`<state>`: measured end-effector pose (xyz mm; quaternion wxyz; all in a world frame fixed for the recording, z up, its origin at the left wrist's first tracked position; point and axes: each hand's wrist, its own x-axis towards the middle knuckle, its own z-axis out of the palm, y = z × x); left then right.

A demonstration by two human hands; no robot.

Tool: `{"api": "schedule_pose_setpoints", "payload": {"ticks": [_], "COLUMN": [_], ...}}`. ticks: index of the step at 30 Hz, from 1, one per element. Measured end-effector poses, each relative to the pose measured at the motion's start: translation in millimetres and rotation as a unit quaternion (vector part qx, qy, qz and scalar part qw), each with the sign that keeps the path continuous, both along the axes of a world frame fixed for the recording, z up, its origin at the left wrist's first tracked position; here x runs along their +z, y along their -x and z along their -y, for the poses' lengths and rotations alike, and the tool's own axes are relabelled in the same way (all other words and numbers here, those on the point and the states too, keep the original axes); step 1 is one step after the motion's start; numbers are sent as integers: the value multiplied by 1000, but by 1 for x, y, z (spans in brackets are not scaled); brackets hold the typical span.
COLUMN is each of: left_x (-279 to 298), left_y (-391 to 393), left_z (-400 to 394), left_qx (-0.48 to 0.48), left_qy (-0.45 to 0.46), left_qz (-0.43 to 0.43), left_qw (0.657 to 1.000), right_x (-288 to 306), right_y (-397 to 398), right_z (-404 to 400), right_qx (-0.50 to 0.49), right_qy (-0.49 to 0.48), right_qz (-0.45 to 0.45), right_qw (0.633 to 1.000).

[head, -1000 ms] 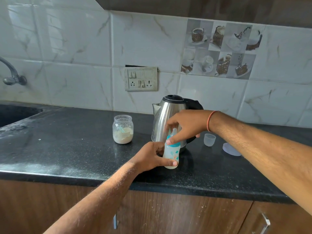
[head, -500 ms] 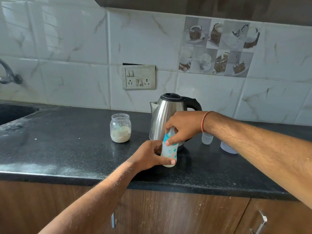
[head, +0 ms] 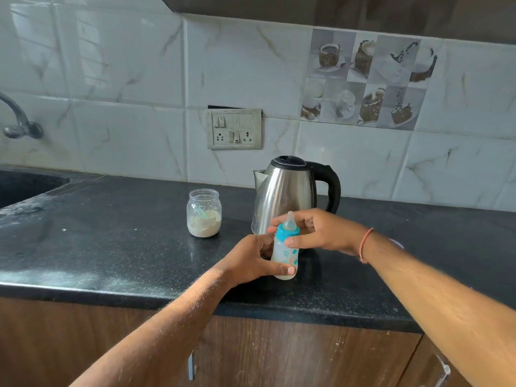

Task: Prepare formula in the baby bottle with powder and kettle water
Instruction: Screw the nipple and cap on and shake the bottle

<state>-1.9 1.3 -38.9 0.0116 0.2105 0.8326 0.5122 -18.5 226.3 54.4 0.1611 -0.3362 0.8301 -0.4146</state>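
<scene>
Milky baby bottle (head: 285, 254), teal collar, teat on

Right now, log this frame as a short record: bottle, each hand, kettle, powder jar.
bottle: baby bottle, teal collar and teat on, pale liquid inside
left hand: left hand grips the bottle's lower body
right hand: right hand holds the collar
kettle: steel kettle behind bottle, lid shut
powder jar: open jar on counter, scoop inside

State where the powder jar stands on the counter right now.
In the head view the powder jar stands left of centre on the black counter, just left of the steel kettle and apart from it, behind the left hand.
</scene>
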Motion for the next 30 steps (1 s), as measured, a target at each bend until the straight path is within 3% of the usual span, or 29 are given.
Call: {"api": "schedule_pose_setpoints", "payload": {"ticks": [5,8,11,15,23,30], "left_x": [-2,-2,0,5,4,2], "left_y": [4,3,0,-4,2,-3], "left_z": [-1,-3,0,-1,-1,-9], "left_qx": [14,13,5,-1,7,43], "left_qy": [-17,-21,-9,7,0,-15], "left_qz": [3,-1,-2,14,23,2], "left_qw": [1000,1000,1000,1000,1000,999], "right_x": [-36,-52,-56,-42,-59,-67], "right_y": [-6,-15,-18,-18,-19,-45], "right_z": [7,18,18,5,11,37], "right_qx": [-72,-156,-184,-107,-159,-310], "right_qy": [156,196,164,132,198,153], "right_qz": [-3,-61,-94,-25,-51,-216], "right_qw": [985,966,965,985,966,913]}}
